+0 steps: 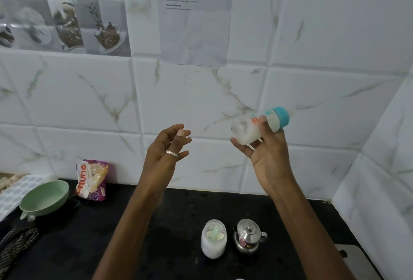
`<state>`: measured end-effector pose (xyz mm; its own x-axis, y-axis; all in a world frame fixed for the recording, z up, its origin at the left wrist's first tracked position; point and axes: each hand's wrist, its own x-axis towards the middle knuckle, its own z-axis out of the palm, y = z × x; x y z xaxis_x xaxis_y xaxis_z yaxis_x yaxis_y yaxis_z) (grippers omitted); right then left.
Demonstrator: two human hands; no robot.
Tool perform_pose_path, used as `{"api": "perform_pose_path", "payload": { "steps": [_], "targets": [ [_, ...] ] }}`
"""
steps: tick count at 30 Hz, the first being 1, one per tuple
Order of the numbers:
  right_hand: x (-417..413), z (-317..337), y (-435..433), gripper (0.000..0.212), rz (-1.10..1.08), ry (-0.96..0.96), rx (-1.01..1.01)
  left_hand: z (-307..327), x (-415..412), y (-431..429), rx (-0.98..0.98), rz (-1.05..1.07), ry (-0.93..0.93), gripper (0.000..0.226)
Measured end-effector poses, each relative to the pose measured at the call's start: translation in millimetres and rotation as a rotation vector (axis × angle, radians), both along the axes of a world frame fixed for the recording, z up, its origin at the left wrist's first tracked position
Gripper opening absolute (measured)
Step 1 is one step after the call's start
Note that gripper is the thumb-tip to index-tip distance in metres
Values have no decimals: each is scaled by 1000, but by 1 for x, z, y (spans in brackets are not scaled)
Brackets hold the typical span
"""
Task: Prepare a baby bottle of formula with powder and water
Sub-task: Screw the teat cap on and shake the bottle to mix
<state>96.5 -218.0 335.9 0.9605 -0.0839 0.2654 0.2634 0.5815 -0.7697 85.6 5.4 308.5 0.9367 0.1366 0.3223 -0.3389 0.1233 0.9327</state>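
The right hand (pixel 267 154) grips the tilted baby bottle (pixel 259 126), teal cap upper right; the left hand (pixel 166 147) is half open, empty.

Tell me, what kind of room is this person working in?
Most likely a home kitchen: a black countertop against marble-look wall tiles, with a green bowl, a snack packet and a small steel pot on it.

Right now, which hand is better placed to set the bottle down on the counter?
Right. The right hand grips the bottle, raised above the counter. The left hand is open and empty.
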Motion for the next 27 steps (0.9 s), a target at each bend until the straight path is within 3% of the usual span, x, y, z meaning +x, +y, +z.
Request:
{"api": "perform_pose_path", "payload": {
  "steps": [4,5,9,10,14,19,23,24,27],
  "targets": [
    [-10,-13,14,65,180,34,-428,1,1,0,-14,12,-1,50],
    [-11,-13,14,67,193,26,-445,1,1,0,-13,10,-1,49],
    [-4,3,5,64,21,5,-36,-1,-2,3,-6,11,6,49],
    [-3,4,4,61,-5,1,-40,-1,-2,4,-5,15,7,49],
    [-8,-5,10,51,140,17,-401,-2,-1,4,-6,18,4,54],
    [1,8,-3,53,-20,-9,-34,-4,-1,3,6,15,6,46],
    [-6,-10,7,58,124,37,-403,-3,1,1,12,16,3,46],
    [-6,-12,5,59,127,31,-410,-3,2,1,17,9,0,46],
    [1,-4,-5,56,12,14,-76,-3,0,0,24,-1,-9,46]
  ]
}}
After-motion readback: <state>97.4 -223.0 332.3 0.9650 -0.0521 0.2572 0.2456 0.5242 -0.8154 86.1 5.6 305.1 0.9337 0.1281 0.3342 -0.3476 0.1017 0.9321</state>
